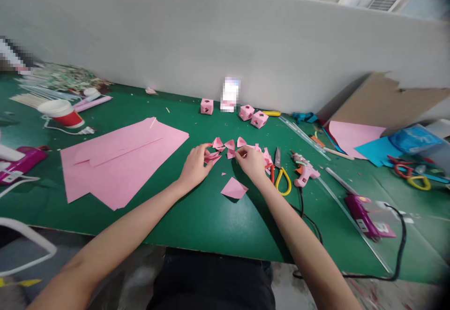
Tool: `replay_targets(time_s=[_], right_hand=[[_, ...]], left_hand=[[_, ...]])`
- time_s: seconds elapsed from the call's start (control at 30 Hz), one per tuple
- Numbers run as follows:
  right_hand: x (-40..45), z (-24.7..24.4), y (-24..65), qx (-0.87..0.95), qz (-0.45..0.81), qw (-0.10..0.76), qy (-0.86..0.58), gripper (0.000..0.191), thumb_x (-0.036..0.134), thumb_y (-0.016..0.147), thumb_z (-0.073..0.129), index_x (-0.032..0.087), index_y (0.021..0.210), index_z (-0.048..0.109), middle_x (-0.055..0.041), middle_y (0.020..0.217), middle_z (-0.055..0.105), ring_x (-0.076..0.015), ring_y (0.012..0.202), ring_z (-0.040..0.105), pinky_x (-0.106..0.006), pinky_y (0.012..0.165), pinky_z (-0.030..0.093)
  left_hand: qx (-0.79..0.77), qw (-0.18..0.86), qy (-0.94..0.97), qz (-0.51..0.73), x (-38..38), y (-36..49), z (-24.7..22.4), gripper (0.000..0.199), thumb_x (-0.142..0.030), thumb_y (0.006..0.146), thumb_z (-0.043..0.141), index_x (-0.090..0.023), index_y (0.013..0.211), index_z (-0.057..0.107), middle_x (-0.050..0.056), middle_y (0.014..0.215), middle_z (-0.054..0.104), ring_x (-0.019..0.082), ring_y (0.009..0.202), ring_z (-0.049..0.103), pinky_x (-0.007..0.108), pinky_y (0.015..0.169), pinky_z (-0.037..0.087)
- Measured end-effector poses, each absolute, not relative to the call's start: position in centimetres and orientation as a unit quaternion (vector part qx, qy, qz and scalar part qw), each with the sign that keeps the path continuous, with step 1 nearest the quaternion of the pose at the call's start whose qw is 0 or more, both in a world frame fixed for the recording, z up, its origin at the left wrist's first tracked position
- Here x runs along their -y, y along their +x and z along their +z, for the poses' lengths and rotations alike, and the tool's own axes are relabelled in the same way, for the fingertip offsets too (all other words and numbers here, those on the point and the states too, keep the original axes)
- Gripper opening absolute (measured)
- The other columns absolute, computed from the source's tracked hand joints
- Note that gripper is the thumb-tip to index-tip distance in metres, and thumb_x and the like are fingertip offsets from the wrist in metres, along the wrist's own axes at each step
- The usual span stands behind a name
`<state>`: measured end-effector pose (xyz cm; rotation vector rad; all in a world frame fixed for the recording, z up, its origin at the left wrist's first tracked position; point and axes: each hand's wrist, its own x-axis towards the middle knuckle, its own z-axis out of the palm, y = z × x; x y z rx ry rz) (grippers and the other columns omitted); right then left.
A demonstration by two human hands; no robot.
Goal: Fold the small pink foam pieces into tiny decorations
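My left hand (195, 165) is closed on a small stack of folded pink paper pieces (213, 158) over the green table. The fingertips of my right hand (251, 162) are pinched at a small pink paper piece (230, 153), partly hidden by the fingers. Several more folded pink pieces (241, 141) lie just beyond and between the hands. A pink paper square (234, 188) rests flat nearer to me. Beside my right hand lie scissors (283, 178) with red and yellow handles, and a pink glue gun (305, 171).
Large pink sheets (119, 160) cover the table's left part. At the back stand pink paper cubes (207, 106) near a blurred upright screen (230, 95). A red and white cup (65, 114) is far left. A black cord (401, 239) and clear glue sticks (355, 225) cross the right.
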<state>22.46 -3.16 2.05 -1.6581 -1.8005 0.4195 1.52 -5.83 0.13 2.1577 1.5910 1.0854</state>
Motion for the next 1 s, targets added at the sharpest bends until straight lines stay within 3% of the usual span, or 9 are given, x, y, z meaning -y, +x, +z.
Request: replay_targets(time_s=[0.17,0.27,0.47,0.63,1.0], right_hand=[[2.6,2.1,21.8,0.668,0.219,0.379,-0.601,0.014,0.029,0.082,0.060,0.020,0.077,0.069,-0.0021,0.077,0.073,-0.0168,0.068,0.064,-0.026,0.063,0.044],[1.6,2.6,20.6,0.653,0.227,0.417,-0.591,0.015,0.029,0.083,0.058,0.019,0.079,0.068,-0.0027,0.080,0.074,-0.0160,0.069,0.064,-0.025,0.063,0.044],[1.0,2.9,19.1,0.684,0.219,0.321,-0.617,0.013,0.021,0.078,0.061,0.019,0.066,0.066,-0.0027,0.072,0.072,-0.0164,0.065,0.063,-0.025,0.059,0.040],[2.8,2.4,19.6,0.683,0.202,0.296,-0.637,0.010,0.024,0.081,0.062,0.020,0.072,0.067,-0.0019,0.072,0.071,-0.0166,0.066,0.064,-0.025,0.059,0.040],[1.8,0.8,19.4,0.762,0.091,0.344,-0.541,0.010,0.026,0.090,0.058,0.020,0.090,0.066,-0.0070,0.089,0.070,-0.0221,0.086,0.064,-0.031,0.076,0.046]], left_hand=[[-0.558,0.119,0.755,0.322,6.0,1.3,1.2,0.039,-0.001,0.078,0.048,-0.019,0.111,0.056,0.003,0.081,0.062,0.022,0.083,0.059,0.035,0.077,0.046],[-0.577,0.097,0.747,0.314,5.9,0.9,1.6,0.043,0.000,0.077,0.047,-0.018,0.116,0.055,0.003,0.080,0.063,0.023,0.082,0.059,0.035,0.074,0.044],[-0.593,0.099,0.724,0.338,5.4,0.0,1.4,0.051,0.002,0.076,0.044,-0.017,0.123,0.050,0.003,0.081,0.063,0.022,0.081,0.059,0.034,0.076,0.045],[-0.587,0.087,0.726,0.347,5.4,0.2,1.4,0.049,0.002,0.076,0.044,-0.016,0.122,0.050,0.003,0.080,0.063,0.022,0.081,0.058,0.036,0.081,0.045],[-0.602,0.106,0.715,0.339,5.1,-0.1,0.9,0.050,0.002,0.077,0.045,-0.016,0.123,0.050,0.003,0.082,0.062,0.023,0.083,0.058,0.035,0.079,0.045]])
